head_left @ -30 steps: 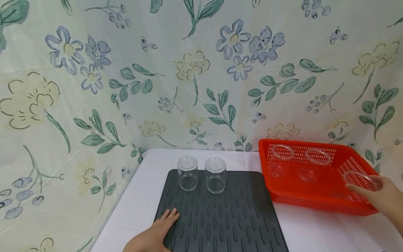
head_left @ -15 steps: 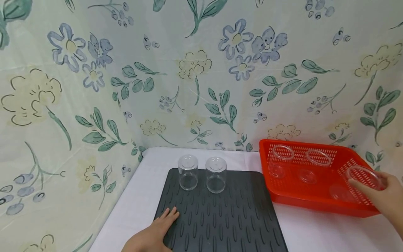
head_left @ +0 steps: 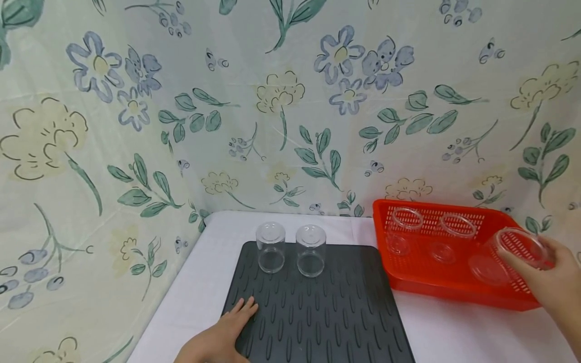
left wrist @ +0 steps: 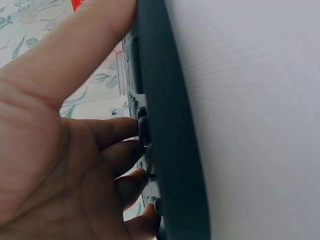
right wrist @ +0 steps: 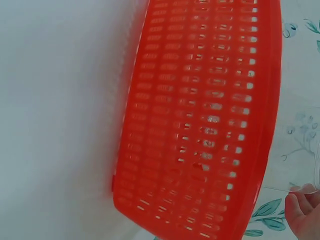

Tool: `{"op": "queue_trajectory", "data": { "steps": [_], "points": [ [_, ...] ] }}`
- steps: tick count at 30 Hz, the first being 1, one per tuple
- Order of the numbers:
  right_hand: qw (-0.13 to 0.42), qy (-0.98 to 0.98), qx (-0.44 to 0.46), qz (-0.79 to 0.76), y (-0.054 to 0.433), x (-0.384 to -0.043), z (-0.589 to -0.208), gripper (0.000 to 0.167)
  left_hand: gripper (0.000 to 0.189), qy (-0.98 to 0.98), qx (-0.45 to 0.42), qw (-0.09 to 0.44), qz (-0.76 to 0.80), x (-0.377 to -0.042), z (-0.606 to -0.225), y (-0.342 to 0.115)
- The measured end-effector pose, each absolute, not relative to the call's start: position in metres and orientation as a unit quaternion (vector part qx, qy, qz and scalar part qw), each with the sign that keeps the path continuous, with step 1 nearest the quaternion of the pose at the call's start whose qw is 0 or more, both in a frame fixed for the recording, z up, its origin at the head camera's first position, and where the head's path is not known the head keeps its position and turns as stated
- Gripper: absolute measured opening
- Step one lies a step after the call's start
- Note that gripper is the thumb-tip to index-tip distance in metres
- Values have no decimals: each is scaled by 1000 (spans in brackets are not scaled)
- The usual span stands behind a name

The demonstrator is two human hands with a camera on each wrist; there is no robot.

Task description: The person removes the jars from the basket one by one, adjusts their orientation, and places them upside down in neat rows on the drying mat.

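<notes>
A clear glass (head_left: 505,258) is in my right hand (head_left: 555,275), mouth up and tilted, over the right part of the red basket (head_left: 458,293). Thumb and fingers grip it near the rim; in the right wrist view only the fingers (right wrist: 302,207) show, at the frame's edge. My left hand (head_left: 220,335) rests on the left edge of the black ridged mat (head_left: 345,312), its fingertips on the ridged surface in the left wrist view. Two upside-down glasses (head_left: 271,254) stand side by side at the mat's back left.
Two more clear glasses (head_left: 456,227) stand mouth up along the basket's back wall. A white cloth (head_left: 181,292) covers the table under mat and basket. Behind it hangs a floral curtain (head_left: 281,121).
My right hand has raised the glass a little within the basket, and more of its side now shows. The left hand stays on the mat's edge.
</notes>
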State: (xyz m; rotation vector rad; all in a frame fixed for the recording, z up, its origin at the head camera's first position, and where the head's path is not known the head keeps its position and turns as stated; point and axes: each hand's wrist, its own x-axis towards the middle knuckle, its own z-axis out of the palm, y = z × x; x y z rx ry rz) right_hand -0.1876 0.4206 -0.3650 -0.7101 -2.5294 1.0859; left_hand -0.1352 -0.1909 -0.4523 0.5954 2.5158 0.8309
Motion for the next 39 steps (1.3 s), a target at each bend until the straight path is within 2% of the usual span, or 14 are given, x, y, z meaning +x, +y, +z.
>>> {"op": "queue_trajectory", "data": {
  "steps": [8,18,34,39],
  "points": [
    [176,-880,-232,377,400,-182,-356,100,110,906,216,209,298,-136,-452,-191],
    [227,-885,-169,369,373,-176,-350,91,108,904,225,209,298,-136,-453,-191],
    [207,-885,-120,399,334,-164,-340,89,108,902,233,205,301,-136,-451,-191],
    [214,-877,-87,422,323,-159,-340,83,108,903,228,207,301,-136,-452,-191]
  ]
}}
